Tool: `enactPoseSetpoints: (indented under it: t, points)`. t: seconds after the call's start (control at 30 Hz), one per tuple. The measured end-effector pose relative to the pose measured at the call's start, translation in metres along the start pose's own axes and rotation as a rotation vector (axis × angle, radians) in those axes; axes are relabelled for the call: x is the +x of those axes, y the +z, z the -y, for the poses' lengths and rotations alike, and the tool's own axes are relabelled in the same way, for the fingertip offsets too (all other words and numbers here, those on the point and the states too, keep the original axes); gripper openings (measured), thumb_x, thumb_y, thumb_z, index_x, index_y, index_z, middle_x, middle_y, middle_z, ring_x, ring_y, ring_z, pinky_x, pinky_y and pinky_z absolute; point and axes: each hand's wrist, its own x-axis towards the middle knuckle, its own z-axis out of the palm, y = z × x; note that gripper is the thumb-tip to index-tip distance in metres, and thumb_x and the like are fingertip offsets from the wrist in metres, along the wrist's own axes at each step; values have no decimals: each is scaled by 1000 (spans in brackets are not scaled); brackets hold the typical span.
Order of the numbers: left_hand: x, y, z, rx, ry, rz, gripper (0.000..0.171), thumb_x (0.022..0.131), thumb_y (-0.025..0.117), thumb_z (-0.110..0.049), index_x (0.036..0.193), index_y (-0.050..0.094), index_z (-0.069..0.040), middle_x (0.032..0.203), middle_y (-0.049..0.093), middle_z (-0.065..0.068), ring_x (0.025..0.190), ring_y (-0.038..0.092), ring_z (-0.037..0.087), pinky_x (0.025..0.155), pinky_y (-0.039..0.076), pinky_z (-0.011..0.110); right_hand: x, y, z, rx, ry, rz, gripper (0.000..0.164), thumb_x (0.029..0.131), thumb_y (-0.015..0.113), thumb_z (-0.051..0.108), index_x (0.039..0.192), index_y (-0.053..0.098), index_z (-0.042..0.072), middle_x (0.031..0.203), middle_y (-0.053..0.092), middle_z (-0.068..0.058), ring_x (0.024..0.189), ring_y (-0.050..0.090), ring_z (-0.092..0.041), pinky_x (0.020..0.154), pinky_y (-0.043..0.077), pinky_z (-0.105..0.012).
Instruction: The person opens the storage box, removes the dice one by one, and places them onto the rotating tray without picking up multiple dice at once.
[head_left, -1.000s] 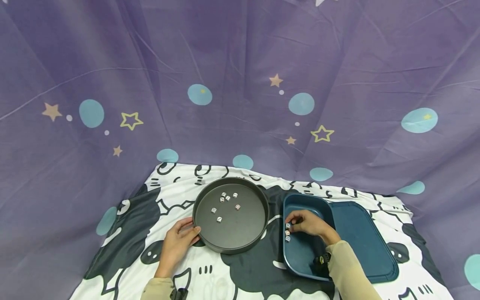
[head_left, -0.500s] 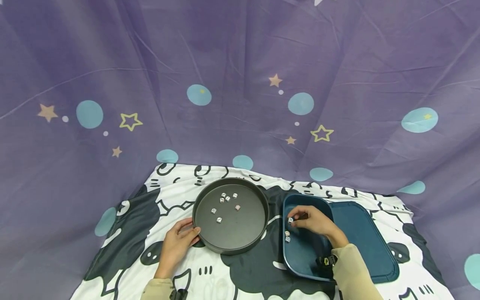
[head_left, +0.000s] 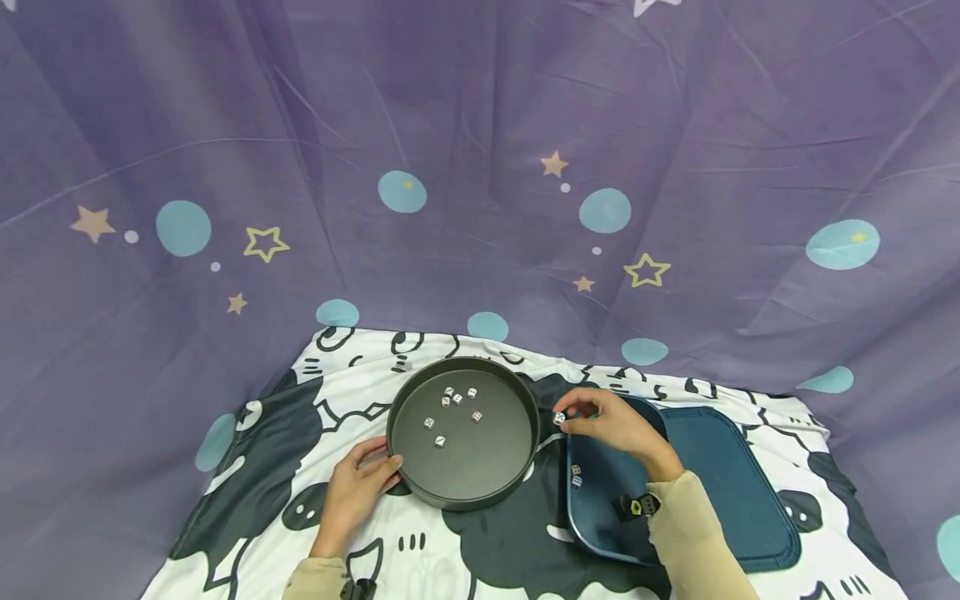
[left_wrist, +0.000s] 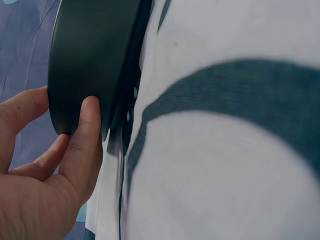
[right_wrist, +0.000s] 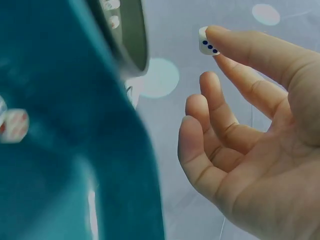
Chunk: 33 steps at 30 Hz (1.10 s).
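My right hand (head_left: pixel 615 425) pinches a white die (right_wrist: pixel 207 42) with blue pips between thumb and index finger; its other fingers are loosely bent. In the head view this die is held over the left rim of the blue rectangular box (head_left: pixel 592 543). Two more dice (head_left: pixel 576 476) lie inside the box near its left wall. To the left stands a round dark pan (head_left: pixel 480 471) with several dice (head_left: pixel 439 442) scattered on its bottom. My left hand (head_left: pixel 356 492) grips the pan's near-left side, thumb at the rim and fingers (left_wrist: pixel 90 112) against the outer wall.
A flat blue lid (head_left: pixel 731 492) lies to the right of the box, partly behind the right sleeve. Everything stands on a black-and-white patterned cloth (head_left: pixel 408 575). A purple curtain (head_left: pixel 480 250) with stars and dots hangs behind.
My right hand has lifted the die from the row along the box's left wall and carried it up and left to the rim. My left hand stays at the pan.
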Motion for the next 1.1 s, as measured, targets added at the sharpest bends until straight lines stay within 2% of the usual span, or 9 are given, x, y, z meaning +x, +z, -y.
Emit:
enactPoseSetpoints:
  t: [0.27,0.4,0.53,0.7,0.9,1.1]
  points:
    - [-2,0,-1,18,-3,-7,50,90,75,-7,135,55,2,132,57,28,111,65,29,81,62,26,38,13,24,0,-52,31,19,91,73,4,110,72,7,97,63,-13,84,56,-28,66,50,-27]
    - [-1,-1,0,11,5,-4,50,89,75,-6,135,55,2,132,57,28,110,66,28,81,62,26,57,23,34,-5,-75,59,20,90,72,-2,109,72,3,97,63,-19,84,57,-32,66,51,-28]
    - [0,-2,2,2,10,-5,50,89,75,-4,134,55,3,132,57,28,109,66,27,81,62,26,76,35,40,-8,-104,77,19,90,73,0,109,72,4,95,63,-16,82,57,-27,65,51,-28]
    - [1,-3,3,-5,17,1,50,89,75,-6,135,55,3,132,57,28,109,66,28,81,62,27,99,51,45,-3,-99,87,19,90,75,5,108,72,8,92,62,-8,78,56,-20,63,49,-27]
    - [1,-3,4,-19,27,2,49,89,75,-6,134,56,3,133,57,26,111,66,30,81,62,27,120,70,47,-27,-87,76,18,87,78,6,105,73,9,88,62,-4,77,56,-18,62,48,-26]
    - [1,-2,5,-9,39,5,50,89,76,-7,134,56,2,133,57,26,113,65,31,81,62,27,133,87,35,-36,-86,64,20,85,78,1,104,72,0,82,60,-1,73,55,-13,62,47,-24]
